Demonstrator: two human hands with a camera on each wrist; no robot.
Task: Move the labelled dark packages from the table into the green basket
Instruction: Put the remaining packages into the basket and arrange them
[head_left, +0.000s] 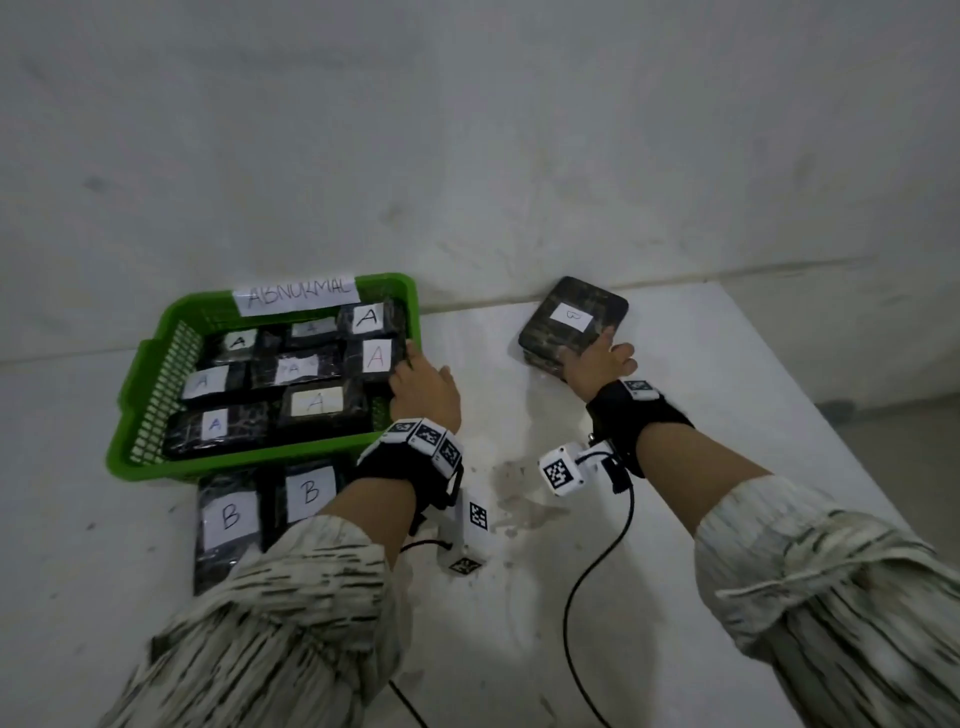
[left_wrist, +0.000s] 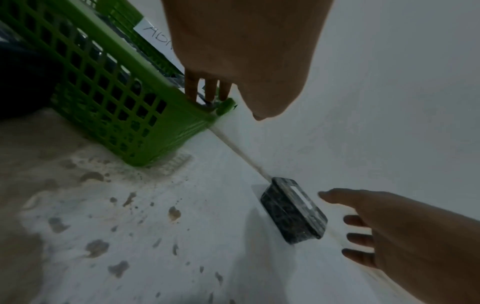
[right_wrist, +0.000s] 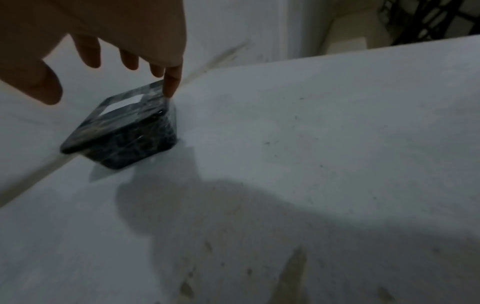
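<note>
The green basket (head_left: 234, 464) (left_wrist: 145, 82), tagged "ABNORMAL", stands at the left and holds several dark packages labelled A. My left hand (head_left: 411, 366) (left_wrist: 207, 92) reaches over its right rim, straight fingers touching the rightmost A package (head_left: 376, 357). Against the wall to the right lies a dark wrapped package (head_left: 587, 299) (left_wrist: 291, 211) (right_wrist: 124, 131) with a white label. My right hand (head_left: 597, 358) (right_wrist: 116, 67) hovers at its near edge, fingers spread, one fingertip (right_wrist: 171, 86) touching its corner. Two dark packages labelled B (head_left: 228, 519) (head_left: 310, 491) lie on the table before the basket.
The white table (head_left: 701, 415) ends in an edge at the right, with floor beyond. Brown stains (head_left: 514, 499) mark the surface between my arms. A black cable (head_left: 597, 566) trails from my right wrist. The wall runs close behind the basket and the package.
</note>
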